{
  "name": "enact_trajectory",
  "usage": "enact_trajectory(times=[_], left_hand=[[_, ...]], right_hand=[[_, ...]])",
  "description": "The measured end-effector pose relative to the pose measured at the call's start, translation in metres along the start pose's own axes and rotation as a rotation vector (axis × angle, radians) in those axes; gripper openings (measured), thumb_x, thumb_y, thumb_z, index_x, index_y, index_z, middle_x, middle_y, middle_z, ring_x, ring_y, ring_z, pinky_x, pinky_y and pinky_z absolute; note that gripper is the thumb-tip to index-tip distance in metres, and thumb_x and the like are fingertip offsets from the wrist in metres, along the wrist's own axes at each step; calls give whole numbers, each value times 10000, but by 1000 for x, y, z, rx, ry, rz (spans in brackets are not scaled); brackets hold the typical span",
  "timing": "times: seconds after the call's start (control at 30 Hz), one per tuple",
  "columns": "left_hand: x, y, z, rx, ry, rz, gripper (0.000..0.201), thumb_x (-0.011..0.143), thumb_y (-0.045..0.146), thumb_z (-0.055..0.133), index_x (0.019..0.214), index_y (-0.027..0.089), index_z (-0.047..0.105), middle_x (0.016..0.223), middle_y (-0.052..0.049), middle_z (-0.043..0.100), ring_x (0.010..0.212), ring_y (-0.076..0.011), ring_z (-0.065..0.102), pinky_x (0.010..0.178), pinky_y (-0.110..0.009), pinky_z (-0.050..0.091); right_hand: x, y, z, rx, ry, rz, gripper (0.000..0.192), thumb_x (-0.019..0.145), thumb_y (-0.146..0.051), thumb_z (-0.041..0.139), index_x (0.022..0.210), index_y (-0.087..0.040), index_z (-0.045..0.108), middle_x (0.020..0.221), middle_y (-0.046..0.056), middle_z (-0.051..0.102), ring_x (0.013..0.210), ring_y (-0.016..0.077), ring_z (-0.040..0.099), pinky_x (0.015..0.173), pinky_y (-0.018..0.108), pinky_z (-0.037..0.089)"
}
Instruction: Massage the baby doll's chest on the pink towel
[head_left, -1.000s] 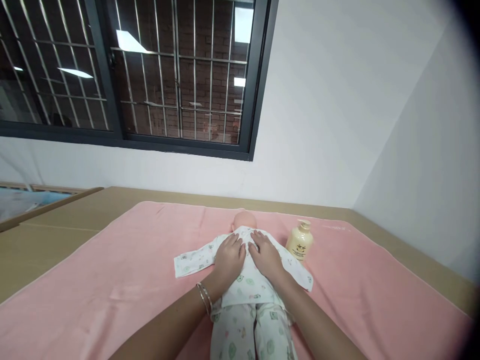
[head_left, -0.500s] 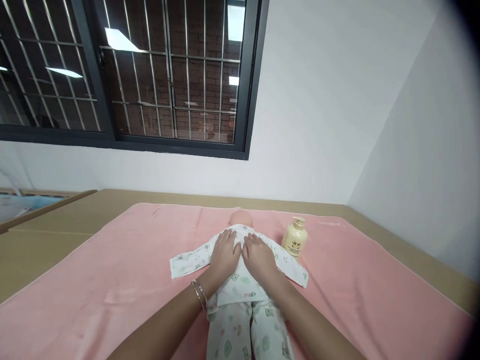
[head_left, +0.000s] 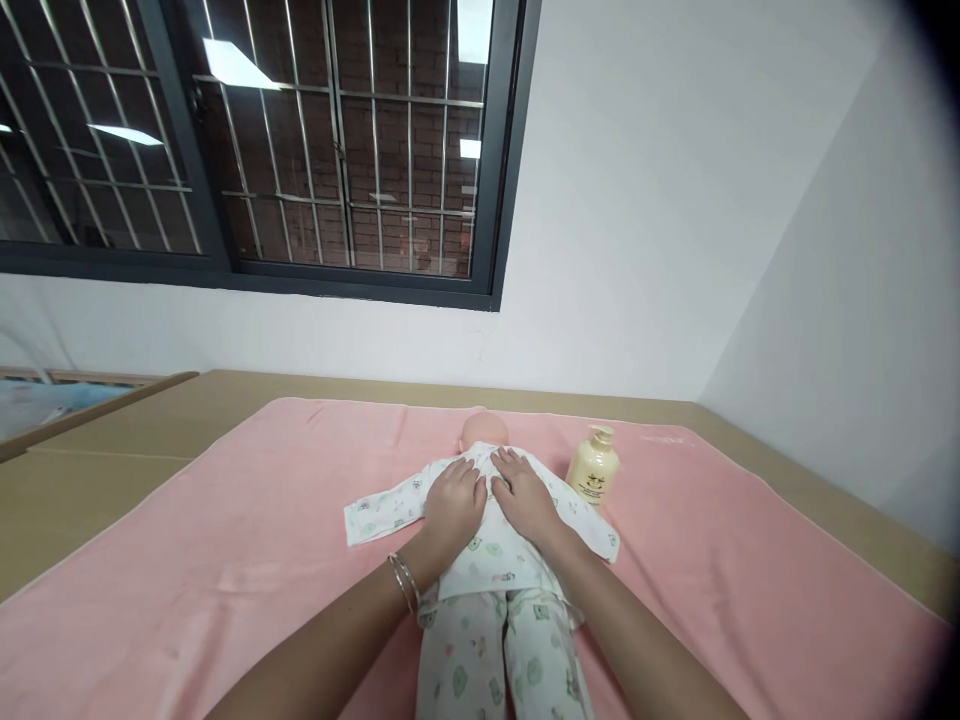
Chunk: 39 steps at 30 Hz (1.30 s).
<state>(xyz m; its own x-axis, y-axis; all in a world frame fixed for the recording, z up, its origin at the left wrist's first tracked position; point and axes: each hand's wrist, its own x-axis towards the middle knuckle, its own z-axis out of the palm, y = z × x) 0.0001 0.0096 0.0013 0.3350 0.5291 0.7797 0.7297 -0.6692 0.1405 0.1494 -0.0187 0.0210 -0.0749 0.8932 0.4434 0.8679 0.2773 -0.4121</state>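
Observation:
A baby doll [head_left: 483,432] lies on a pink towel [head_left: 225,560], its head pointing away from me. It wears a white patterned top and trousers [head_left: 487,660]. My left hand [head_left: 452,504] rests flat on the doll's upper body, fingers spread, with bangles on the wrist. Beside it, touching, my right hand [head_left: 523,494] lies flat on the doll's top near the neck. Neither hand grips anything. A cream pump bottle [head_left: 593,467] stands upright just right of the doll's shoulder.
The towel covers a tan surface [head_left: 90,480] that runs to white walls at the back and right. A dark-framed barred window [head_left: 300,150] fills the upper left. A low wooden rail [head_left: 90,400] shows at the far left.
Both hands have slid slightly up the doll's top toward its neck. The view has shifted a little; the doll and the bottle stay in place.

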Motion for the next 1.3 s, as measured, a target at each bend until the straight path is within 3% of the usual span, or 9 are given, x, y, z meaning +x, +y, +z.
enact_trajectory(times=[0.1, 0.23, 0.47, 0.6, 0.83, 0.93, 1.03, 1.13, 1.3], left_hand=[[1, -1, -1, 1, -90, -85, 282, 919, 210, 432, 1072, 143, 659, 1166, -104, 674, 1146, -245, 599, 1031, -439, 488], [2, -2, 1, -2, -171, -166, 364, 927, 244, 419, 1219, 110, 591, 1295, -116, 603, 1247, -254, 529, 1090, -445, 434], [1, -3, 5, 2, -187, -196, 410, 936, 288, 393, 1271, 108, 545, 1342, -135, 561, 1289, -280, 482, 1100, -469, 401], [3, -5, 4, 16, -190, -162, 397, 929, 292, 410, 1266, 129, 544, 1342, -137, 555, 1283, -285, 483, 1085, -481, 404], [3, 2, -6, 9, -139, 52, 328, 931, 188, 378, 1130, 132, 633, 1203, -124, 648, 1176, -261, 568, 1046, -463, 454], [0, 9, -8, 21, -109, 40, 298, 904, 157, 402, 1039, 128, 666, 1127, -120, 684, 1119, -252, 605, 1024, -439, 481], [-1, 12, -8, 14, -119, -22, 297, 896, 165, 415, 1055, 129, 663, 1155, -113, 678, 1140, -246, 600, 1032, -427, 480], [-1, 9, -8, 6, -146, -86, 324, 905, 202, 417, 1136, 133, 634, 1240, -114, 638, 1214, -255, 554, 1059, -443, 455], [3, 0, -4, -8, -210, -187, 414, 904, 273, 446, 1272, 110, 543, 1345, -136, 558, 1281, -284, 494, 1089, -470, 418]], right_hand=[[-6, -8, -2, -19, 105, 19, 375, 885, -210, 438, 1181, -186, 668, 1311, 65, 576, 1295, 218, 465, 1080, 362, 370], [-13, -15, -2, -45, 202, 45, 304, 883, -240, 467, 1055, -227, 717, 1220, 47, 640, 1221, 197, 541, 1027, 336, 422], [-17, -13, 2, -37, 285, 118, 298, 865, -253, 470, 1022, -219, 721, 1192, 48, 654, 1141, 195, 600, 977, 314, 458], [-19, -11, 5, -34, 338, 67, 296, 867, -246, 451, 958, -226, 731, 1140, 34, 681, 1120, 188, 612, 969, 294, 456], [-11, -3, 5, 25, 162, 32, 403, 915, -255, 409, 1251, -180, 618, 1340, 54, 554, 1306, 196, 451, 1094, 349, 363], [-6, 3, 8, 25, 87, 30, 479, 944, -281, 379, 1377, -106, 487, 1450, 103, 427, 1380, 222, 340, 1146, 392, 281], [-5, 5, 9, -5, 59, 20, 497, 959, -286, 352, 1398, -75, 451, 1478, 120, 377, 1393, 230, 313, 1163, 410, 239], [-9, -2, 4, -69, 93, -10, 443, 940, -267, 380, 1318, -109, 549, 1407, 109, 480, 1345, 225, 396, 1133, 388, 296], [-17, -16, -3, -176, 183, -86, 278, 891, -278, 443, 905, -199, 708, 1139, 73, 676, 1159, 222, 579, 977, 323, 433]])
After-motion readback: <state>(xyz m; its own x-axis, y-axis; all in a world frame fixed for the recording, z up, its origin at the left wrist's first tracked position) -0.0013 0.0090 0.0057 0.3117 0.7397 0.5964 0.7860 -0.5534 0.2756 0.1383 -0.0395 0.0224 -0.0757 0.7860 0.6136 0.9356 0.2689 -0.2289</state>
